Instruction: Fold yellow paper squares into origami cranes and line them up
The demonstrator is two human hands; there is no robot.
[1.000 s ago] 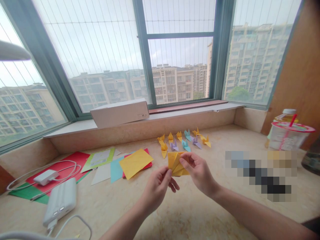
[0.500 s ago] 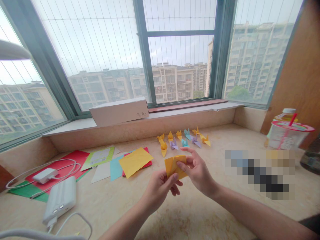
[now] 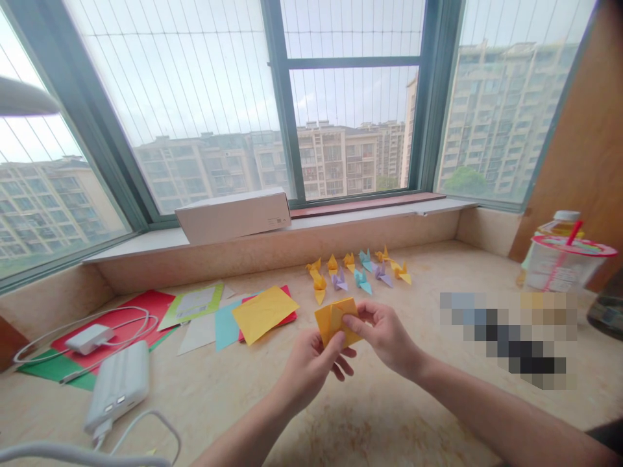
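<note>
Yellow folded paper is held in the air above the table, between the two hands of the person. The left hand pinches it at the lower left side, with the thumb lying on the front and other fingers spread out below it. The right hand grips the right side, also with the thumb on the front face (its fingers behind are partly hidden, so I cannot tell exactly how they press). Just beyond the paper stand small paper cranes in yellow, blue and purple, arranged in two rows. To the left of the hands lies a flat yellow sheet, which partly covers a red sheet and is next to a light blue sheet. Farther left is a white power bank, and at the far right stands a plastic cup with a red straw.
</note>
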